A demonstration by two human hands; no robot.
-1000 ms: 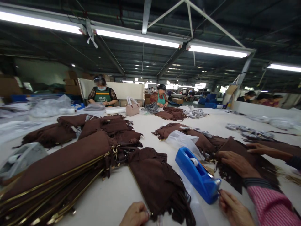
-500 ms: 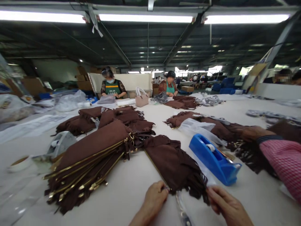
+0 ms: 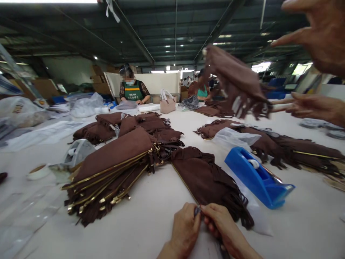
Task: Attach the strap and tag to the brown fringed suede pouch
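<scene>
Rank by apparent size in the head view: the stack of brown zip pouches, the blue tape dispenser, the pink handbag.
1. stack of brown zip pouches
2. blue tape dispenser
3. pink handbag, though it stands far back, so nearness skews this.

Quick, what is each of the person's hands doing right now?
Left hand: closed, pinching a small dark piece.
Right hand: closed, fingertips on the same piece.

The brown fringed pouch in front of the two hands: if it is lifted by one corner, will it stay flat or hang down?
The brown fringed pouch would probably droop: it looks like soft suede-like cloth. Its fringe would likely dangle loose, as on the pouch held aloft by a co-worker. It seems light; the gold zipper edge may stiffen one side.
</scene>
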